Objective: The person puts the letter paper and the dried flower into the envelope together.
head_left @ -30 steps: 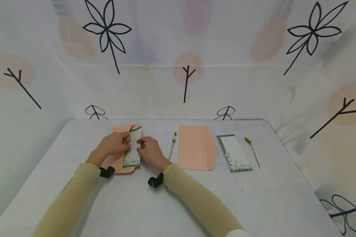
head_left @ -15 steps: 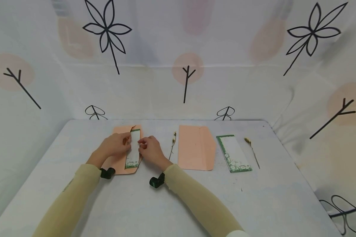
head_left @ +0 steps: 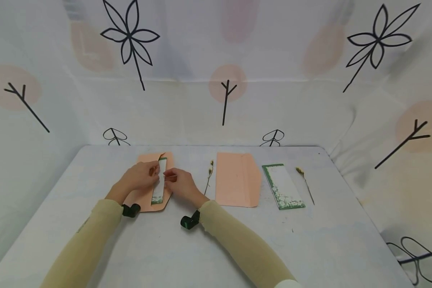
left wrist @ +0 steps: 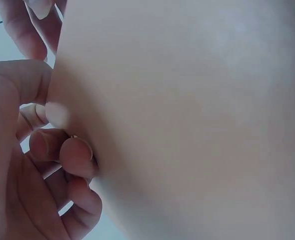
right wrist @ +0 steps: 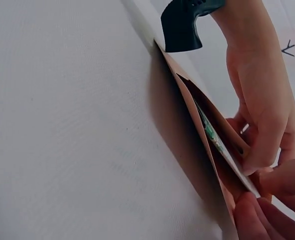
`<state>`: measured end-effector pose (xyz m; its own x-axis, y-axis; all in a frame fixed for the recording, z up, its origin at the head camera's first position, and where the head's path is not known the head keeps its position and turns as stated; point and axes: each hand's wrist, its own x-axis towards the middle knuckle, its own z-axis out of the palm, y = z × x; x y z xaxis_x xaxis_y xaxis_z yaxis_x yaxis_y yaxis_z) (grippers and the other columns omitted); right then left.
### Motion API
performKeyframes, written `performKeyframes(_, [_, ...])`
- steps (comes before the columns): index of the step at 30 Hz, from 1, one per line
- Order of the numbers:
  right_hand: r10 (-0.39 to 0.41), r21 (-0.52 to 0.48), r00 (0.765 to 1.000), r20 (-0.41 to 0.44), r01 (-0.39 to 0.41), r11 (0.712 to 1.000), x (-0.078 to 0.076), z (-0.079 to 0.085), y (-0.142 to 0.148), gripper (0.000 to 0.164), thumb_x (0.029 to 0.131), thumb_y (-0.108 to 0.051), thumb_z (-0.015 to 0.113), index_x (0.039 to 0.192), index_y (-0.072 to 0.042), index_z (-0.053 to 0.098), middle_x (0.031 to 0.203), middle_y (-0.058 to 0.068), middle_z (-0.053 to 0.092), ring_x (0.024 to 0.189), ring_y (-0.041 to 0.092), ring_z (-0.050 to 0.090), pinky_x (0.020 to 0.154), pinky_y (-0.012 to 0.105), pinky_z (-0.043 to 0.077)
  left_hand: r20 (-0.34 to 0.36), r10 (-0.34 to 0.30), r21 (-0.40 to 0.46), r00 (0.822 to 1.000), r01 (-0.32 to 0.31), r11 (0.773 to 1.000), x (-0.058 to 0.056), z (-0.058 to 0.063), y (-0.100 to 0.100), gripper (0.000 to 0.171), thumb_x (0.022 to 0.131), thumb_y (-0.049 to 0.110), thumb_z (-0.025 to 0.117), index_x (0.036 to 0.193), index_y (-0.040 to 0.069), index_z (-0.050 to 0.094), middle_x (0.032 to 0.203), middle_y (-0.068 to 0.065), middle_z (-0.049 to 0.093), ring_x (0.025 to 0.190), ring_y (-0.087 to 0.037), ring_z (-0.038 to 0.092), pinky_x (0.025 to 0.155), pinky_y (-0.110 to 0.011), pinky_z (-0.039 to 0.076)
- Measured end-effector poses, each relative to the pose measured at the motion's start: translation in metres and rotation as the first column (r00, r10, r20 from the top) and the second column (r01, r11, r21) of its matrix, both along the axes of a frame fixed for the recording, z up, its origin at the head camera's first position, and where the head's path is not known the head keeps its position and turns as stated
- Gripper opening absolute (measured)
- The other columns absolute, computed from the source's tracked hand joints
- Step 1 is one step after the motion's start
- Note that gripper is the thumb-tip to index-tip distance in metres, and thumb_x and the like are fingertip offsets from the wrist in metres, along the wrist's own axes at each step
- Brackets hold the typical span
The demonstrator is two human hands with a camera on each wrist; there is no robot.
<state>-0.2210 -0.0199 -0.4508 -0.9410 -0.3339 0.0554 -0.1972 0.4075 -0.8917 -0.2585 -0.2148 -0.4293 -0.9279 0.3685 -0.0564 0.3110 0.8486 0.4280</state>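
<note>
Left grip [head_left: 141, 175], right grip [head_left: 183, 185], card [head_left: 159, 189] between

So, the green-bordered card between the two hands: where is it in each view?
Head: the green-bordered card is left of centre, between left hand and right hand.
Left wrist: not visible.
Right wrist: right of centre, nearly edge-on, green print showing.
Shared landmark: the peach envelope, around the card in the right wrist view, filling most of the left wrist view.

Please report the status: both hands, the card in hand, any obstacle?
Left hand grips envelope. Right hand pinches card at edge. Card partly inside envelope. No obstacle seen.
</note>
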Motion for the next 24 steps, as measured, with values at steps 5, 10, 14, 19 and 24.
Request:
performKeyframes(5, [0.047,-0.038,0.998,0.050,-0.045,0.998,0.001,0.001,-0.002,0.034,0.093,-0.007,0.066,0.127,-0.007,0.063,0.118,0.005,0.069,0.110,0.014,0.064,0.086,0.023,0.050,-0.009,-0.016,0.030,1.000,0.016,0.999,0.000,0.000,0.001,0.009,0.085,0.015,0.061,0.086,0.016,0.052,0.065,-0.001,0.044,0.059,-0.018,0.045,0.056,-0.033,0.032])
performKeyframes(10, [0.069,-0.036,0.995,0.077,-0.066,0.997,0.001,-0.002,-0.004,0.040,0.094,-0.009,0.066,0.133,-0.009,0.060,0.123,0.002,0.067,0.112,0.011,0.063,0.089,0.022,0.048,-0.026,-0.024,0.041,0.999,0.025,0.999,0.000,-0.002,0.001,0.006,0.085,0.016,0.059,0.087,0.016,0.053,0.065,0.001,0.044,0.059,-0.017,0.044,0.056,-0.032,0.032])
performKeyframes(14, [0.087,-0.075,0.991,0.106,-0.079,0.994,0.000,-0.004,-0.006,0.051,0.094,-0.008,0.065,0.143,-0.008,0.050,0.130,0.004,0.064,0.115,0.011,0.061,0.092,0.024,0.048,-0.010,-0.020,0.043,1.000,0.021,0.999,-0.001,-0.004,0.002,0.006,0.087,0.016,0.058,0.089,0.016,0.053,0.065,0.001,0.042,0.059,-0.017,0.044,0.057,-0.032,0.032])
performKeyframes(19, [0.098,-0.113,0.983,0.155,-0.081,0.990,-0.001,-0.005,-0.009,0.064,0.095,-0.007,0.064,0.152,-0.008,0.036,0.138,0.009,0.059,0.121,0.015,0.059,0.095,0.026,0.047,0.012,-0.018,0.057,1.000,0.018,0.998,0.000,-0.002,0.003,0.007,0.087,0.014,0.058,0.091,0.014,0.052,0.066,0.000,0.039,0.060,-0.018,0.043,0.057,-0.033,0.031])
performKeyframes(24, [0.122,-0.137,0.978,0.170,-0.099,0.986,-0.004,-0.010,-0.008,0.066,0.095,-0.007,0.063,0.153,-0.007,0.033,0.141,0.010,0.056,0.124,0.016,0.057,0.098,0.027,0.045,0.005,-0.028,0.068,1.000,0.027,0.997,0.000,-0.002,0.003,0.006,0.087,0.014,0.058,0.090,0.013,0.053,0.066,0.000,0.039,0.059,-0.018,0.042,0.057,-0.032,0.031])
